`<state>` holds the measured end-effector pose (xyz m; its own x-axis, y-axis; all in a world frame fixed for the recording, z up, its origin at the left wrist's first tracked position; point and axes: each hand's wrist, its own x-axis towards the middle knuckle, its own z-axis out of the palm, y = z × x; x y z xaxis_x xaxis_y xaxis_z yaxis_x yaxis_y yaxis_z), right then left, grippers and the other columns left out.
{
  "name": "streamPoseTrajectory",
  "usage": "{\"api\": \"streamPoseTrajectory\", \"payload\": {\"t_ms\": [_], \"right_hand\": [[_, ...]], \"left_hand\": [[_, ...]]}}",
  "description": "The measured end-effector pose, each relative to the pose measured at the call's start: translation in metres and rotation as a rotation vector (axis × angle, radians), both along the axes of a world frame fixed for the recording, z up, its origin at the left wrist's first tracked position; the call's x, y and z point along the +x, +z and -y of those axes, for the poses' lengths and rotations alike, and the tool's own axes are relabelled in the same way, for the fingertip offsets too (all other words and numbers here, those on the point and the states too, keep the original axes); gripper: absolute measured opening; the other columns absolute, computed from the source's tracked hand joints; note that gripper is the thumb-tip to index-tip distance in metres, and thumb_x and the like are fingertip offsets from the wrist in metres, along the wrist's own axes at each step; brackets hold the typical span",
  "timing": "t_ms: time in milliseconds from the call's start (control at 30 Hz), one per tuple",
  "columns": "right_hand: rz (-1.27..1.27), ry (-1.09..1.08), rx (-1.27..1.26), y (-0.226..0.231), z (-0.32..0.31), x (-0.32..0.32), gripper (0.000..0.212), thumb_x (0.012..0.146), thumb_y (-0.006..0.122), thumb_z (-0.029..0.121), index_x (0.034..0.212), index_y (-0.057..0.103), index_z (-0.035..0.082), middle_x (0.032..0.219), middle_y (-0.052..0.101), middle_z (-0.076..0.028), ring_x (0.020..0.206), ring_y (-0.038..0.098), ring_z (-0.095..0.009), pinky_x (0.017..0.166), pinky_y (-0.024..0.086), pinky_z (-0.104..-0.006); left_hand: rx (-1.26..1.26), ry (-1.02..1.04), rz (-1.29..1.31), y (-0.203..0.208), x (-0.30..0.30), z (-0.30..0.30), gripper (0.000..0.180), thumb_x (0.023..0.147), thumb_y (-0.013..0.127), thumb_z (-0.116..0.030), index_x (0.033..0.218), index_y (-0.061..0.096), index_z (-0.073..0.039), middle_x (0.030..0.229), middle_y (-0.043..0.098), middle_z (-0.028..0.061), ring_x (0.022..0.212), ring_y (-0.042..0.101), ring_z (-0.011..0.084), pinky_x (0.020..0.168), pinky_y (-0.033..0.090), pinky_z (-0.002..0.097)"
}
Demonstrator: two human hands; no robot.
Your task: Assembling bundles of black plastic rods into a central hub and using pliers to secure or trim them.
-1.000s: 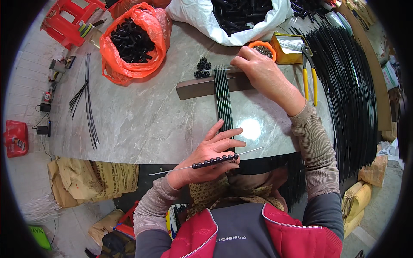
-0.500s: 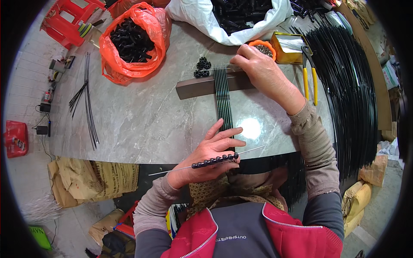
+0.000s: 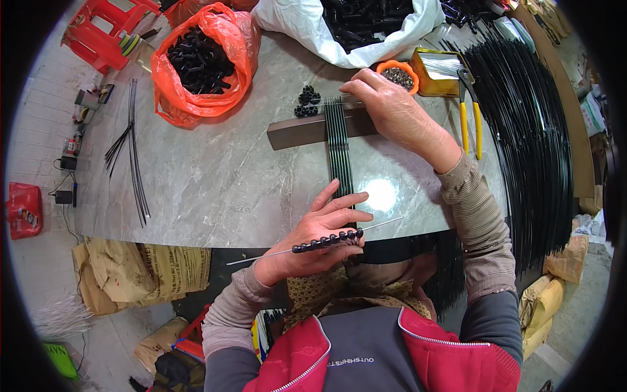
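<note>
My left hand [image 3: 317,238] grips the near part of a flat row of black rods [image 3: 338,147]. Some of its fingers stretch over them; the thumb is bent. Across this hand lies a thin metal wire [image 3: 382,224] strung with several black beads [image 3: 326,242]. The rods run away from me over a brown block [image 3: 297,132]. Beside their far ends, my right hand [image 3: 392,108] is closed, its fingertips pressed together; what they pinch is too small to make out. Small black beads [image 3: 307,101] lie in a cluster left of the far ends.
An orange bag [image 3: 245,65] and a white sack [image 3: 294,32] hold black parts. An orange dish [image 3: 410,68], a yellow tin [image 3: 434,85] and yellow-handled pliers [image 3: 478,124] lie beyond my right hand. Long black rods [image 3: 532,144] heap at the right; thin strips [image 3: 136,163] lie left.
My right hand has shifted slightly left and toward me, uncovering more of the orange dish. The left hand stays put; the beaded wire has tilted a little.
</note>
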<state>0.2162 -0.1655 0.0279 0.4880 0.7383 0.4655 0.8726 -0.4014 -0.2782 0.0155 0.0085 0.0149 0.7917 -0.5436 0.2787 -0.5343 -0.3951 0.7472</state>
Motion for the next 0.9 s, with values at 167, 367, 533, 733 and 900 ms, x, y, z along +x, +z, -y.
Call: {"api": "streamPoseTrajectory", "payload": {"t_ms": [167, 367, 533, 733, 900], "right_hand": [[-0.115, 0.091, 0.043, 0.001, -0.005, -0.003, 0.038, 0.086, 0.053, -0.008, 0.122, 0.057, 0.002, 0.118, 0.057, -0.012, 0.106, 0.062, -0.031, 0.090, 0.052, -0.0390], [0.123, 0.003, -0.070, 0.010, -0.004, -0.005, 0.041, 0.085, 0.055, -0.005, 0.125, 0.057, 0.005, 0.120, 0.057, -0.011, 0.112, 0.058, -0.029, 0.096, 0.047, -0.0403], [0.140, 0.061, -0.128, 0.012, -0.018, -0.007, 0.043, 0.085, 0.056, -0.003, 0.127, 0.056, 0.007, 0.122, 0.057, -0.010, 0.116, 0.056, -0.028, 0.098, 0.044, -0.0399], [-0.029, 0.214, -0.128, 0.018, -0.033, -0.001, 0.049, 0.081, 0.058, -0.006, 0.127, 0.060, 0.012, 0.120, 0.057, -0.011, 0.116, 0.055, -0.032, 0.098, 0.045, -0.0418], [0.007, 0.239, -0.130, 0.018, -0.031, -0.007, 0.052, 0.078, 0.060, -0.007, 0.127, 0.061, 0.011, 0.120, 0.059, -0.012, 0.114, 0.056, -0.031, 0.098, 0.045, -0.0404]], "left_hand": [[-0.012, 0.002, -0.005, 0.002, -0.001, -0.001, 0.011, 0.079, 0.079, -0.017, 0.083, 0.069, -0.016, 0.121, 0.067, 0.0032, 0.134, 0.051, 0.0297, 0.121, 0.018, 0.0536], [-0.003, 0.003, -0.042, 0.004, -0.005, 0.000, 0.011, 0.080, 0.078, -0.017, 0.084, 0.068, -0.016, 0.123, 0.065, 0.0020, 0.136, 0.049, 0.0293, 0.121, 0.018, 0.0545], [-0.028, 0.002, -0.022, -0.003, -0.006, -0.002, 0.013, 0.080, 0.077, -0.015, 0.087, 0.067, -0.017, 0.123, 0.064, 0.0025, 0.136, 0.048, 0.0296, 0.120, 0.019, 0.0588], [-0.038, -0.014, 0.052, -0.005, -0.001, -0.004, 0.014, 0.080, 0.077, -0.014, 0.087, 0.065, -0.015, 0.121, 0.064, 0.0020, 0.134, 0.049, 0.0308, 0.118, 0.021, 0.0611], [-0.078, -0.011, 0.089, 0.000, -0.009, -0.003, 0.014, 0.081, 0.077, -0.014, 0.089, 0.066, -0.013, 0.121, 0.063, 0.0022, 0.135, 0.048, 0.0301, 0.119, 0.019, 0.0599]]}}
